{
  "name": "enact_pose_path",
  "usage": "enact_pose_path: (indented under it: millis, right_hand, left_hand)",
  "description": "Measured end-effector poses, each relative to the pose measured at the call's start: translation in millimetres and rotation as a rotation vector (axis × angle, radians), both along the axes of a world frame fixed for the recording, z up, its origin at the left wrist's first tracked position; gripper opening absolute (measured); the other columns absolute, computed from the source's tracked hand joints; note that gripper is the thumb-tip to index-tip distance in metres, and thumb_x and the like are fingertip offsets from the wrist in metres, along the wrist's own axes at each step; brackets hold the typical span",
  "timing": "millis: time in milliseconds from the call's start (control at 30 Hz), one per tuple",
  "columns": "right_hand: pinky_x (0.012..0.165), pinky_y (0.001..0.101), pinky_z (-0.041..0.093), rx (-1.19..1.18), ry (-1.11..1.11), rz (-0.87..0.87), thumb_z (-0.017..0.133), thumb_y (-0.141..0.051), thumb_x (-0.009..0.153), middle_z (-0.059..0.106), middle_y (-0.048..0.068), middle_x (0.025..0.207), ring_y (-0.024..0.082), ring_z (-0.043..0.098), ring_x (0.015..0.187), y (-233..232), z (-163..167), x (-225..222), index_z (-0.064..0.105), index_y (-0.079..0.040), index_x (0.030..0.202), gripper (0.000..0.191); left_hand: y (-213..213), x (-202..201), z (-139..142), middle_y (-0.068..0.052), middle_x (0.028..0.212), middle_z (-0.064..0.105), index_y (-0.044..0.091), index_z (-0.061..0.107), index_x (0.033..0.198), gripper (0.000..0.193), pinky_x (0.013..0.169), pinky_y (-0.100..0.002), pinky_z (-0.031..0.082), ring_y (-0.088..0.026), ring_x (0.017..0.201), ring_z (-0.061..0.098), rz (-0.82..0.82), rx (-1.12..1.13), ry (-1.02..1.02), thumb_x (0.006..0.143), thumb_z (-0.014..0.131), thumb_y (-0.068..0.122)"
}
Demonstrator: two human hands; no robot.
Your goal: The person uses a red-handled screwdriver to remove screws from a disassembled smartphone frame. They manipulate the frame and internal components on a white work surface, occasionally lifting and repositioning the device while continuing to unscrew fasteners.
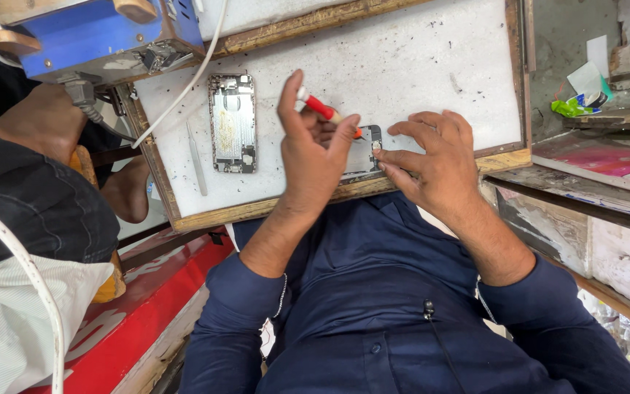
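Left hand grips red screwdriver — right hand steadies phone.

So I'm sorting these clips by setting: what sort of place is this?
Probably a small phone repair stall. An opened phone shell and tweezers lie on a wood-framed white work board, and the left hand works a red screwdriver on a second phone.

navy button shirt, long sleeves, small clip-on mic.
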State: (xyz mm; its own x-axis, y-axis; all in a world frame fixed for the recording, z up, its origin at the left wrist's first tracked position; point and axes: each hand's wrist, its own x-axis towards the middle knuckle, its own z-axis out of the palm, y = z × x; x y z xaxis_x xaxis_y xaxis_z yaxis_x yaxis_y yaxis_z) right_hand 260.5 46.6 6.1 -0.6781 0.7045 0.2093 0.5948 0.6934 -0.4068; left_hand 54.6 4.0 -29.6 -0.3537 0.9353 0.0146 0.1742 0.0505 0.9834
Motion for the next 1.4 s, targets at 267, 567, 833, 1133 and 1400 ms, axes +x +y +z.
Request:
enact_pose_path:
  millis: [267,567,833,1133,1400]
  right_hand:
    - [0.112,0.0501,0.035,0.011,0.016,0.011,0.087,-0.026,0.086,0.070,0.000,0.127,0.026,0.056,0.126,0.5,0.2,0.8,0.084,-0.022,0.102,0.017]
    - [0.114,0.0514,0.034,0.017,-0.011,0.012,0.087,-0.027,0.085,0.070,0.000,0.126,0.026,0.056,0.127,1.0,1.2,0.3,0.083,-0.022,0.100,0.016]
    - [0.114,0.0514,0.034,0.021,-0.020,0.015,0.087,-0.029,0.086,0.071,-0.001,0.125,0.025,0.056,0.127,1.4,-3.6,0.8,0.083,-0.022,0.099,0.016]
    - [0.115,0.0507,0.034,0.009,-0.020,0.009,0.087,-0.031,0.087,0.071,0.000,0.125,0.025,0.056,0.128,0.7,-7.7,2.3,0.083,-0.022,0.098,0.015]
    - [0.116,0.0508,0.033,0.017,-0.028,0.008,0.086,-0.031,0.088,0.071,-0.001,0.126,0.025,0.056,0.128,0.5,-8.5,2.6,0.083,-0.023,0.100,0.015]
  left_hand:
    - [5.5,13.9,-8.6,-0.009,0.104,0.066,0.015,0.011,0.160,0.087,0.080,-0.030,0.070,-0.016,0.092,0.079,-0.058,0.032,0.050,0.102,0.076,0.011]
    - [-0.1,20.2,-15.6,-0.008,0.102,0.065,0.015,0.016,0.158,0.088,0.077,-0.029,0.070,-0.016,0.088,0.078,-0.044,0.167,0.195,0.099,0.081,0.015]
    - [0.0,20.5,-19.8,-0.008,0.102,0.066,0.016,0.015,0.158,0.087,0.077,-0.028,0.071,-0.016,0.089,0.078,-0.059,0.213,0.262,0.100,0.080,0.016]
    - [-0.2,18.7,-23.2,-0.008,0.103,0.066,0.017,0.012,0.158,0.088,0.079,-0.028,0.071,-0.016,0.091,0.078,-0.071,0.202,0.271,0.100,0.080,0.015]
    - [0.7,18.0,-20.1,-0.009,0.104,0.066,0.017,0.012,0.158,0.088,0.081,-0.029,0.071,-0.017,0.093,0.078,-0.066,0.172,0.234,0.100,0.079,0.013]
